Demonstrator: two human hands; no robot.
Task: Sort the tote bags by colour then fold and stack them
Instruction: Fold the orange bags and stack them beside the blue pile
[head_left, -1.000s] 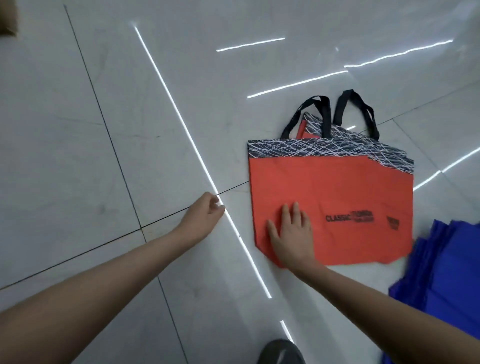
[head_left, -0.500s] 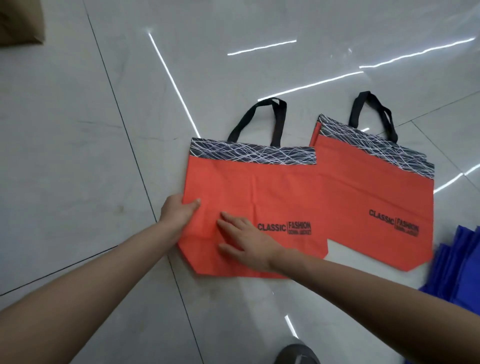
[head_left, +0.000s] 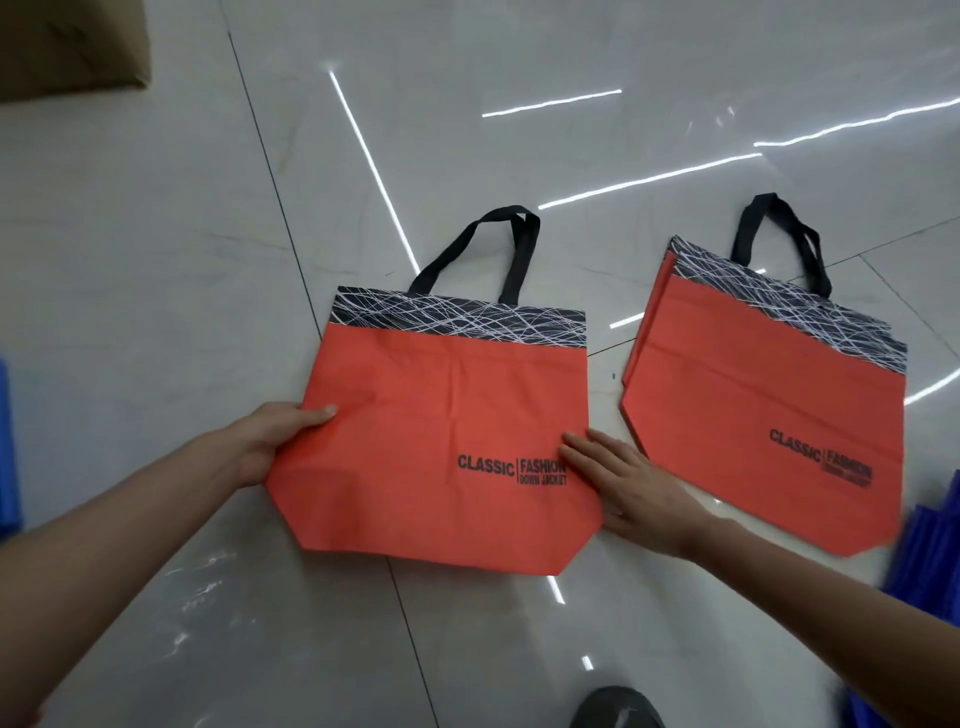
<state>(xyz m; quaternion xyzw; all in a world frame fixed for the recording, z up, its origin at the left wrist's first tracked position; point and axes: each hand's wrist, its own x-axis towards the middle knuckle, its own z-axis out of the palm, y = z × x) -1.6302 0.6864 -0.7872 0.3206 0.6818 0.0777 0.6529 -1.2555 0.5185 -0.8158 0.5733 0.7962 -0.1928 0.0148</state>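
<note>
Slid clear of the pile (head_left: 769, 395), the top bag (head_left: 447, 415) now lies alone on the floor (head_left: 156, 270). A strip of bare tile shows between the 2, where a moment ago they met edge to edge. The right grip (head_left: 639, 488) has shifted from the bag's middle to its lower right edge, and the left grip (head_left: 280, 441) keeps the left edge.

The left grip pinches that edge, thumb on top and fingers tucked under the cloth, which lets it drag or lift the bag. The right grip holds nothing. Its fingers lie straight and flat with the tips on the bag's edge, probably to pin and smooth the cloth. The bag lies print up and spread flat, as a fold needs, with its black handles (head_left: 483, 254) pointing away from the person.

The pile, several orange bags with fanned edges, sits just right of the bag. Blue bags (head_left: 930, 571) lie beyond it, so sorting by colour looks largely done. Folding seems the step in hand, and the faint crease down the bag's middle suggests a fold line. A box (head_left: 67, 47) sits far off to the left, and a shoe (head_left: 618, 709) shows near the person.
</note>
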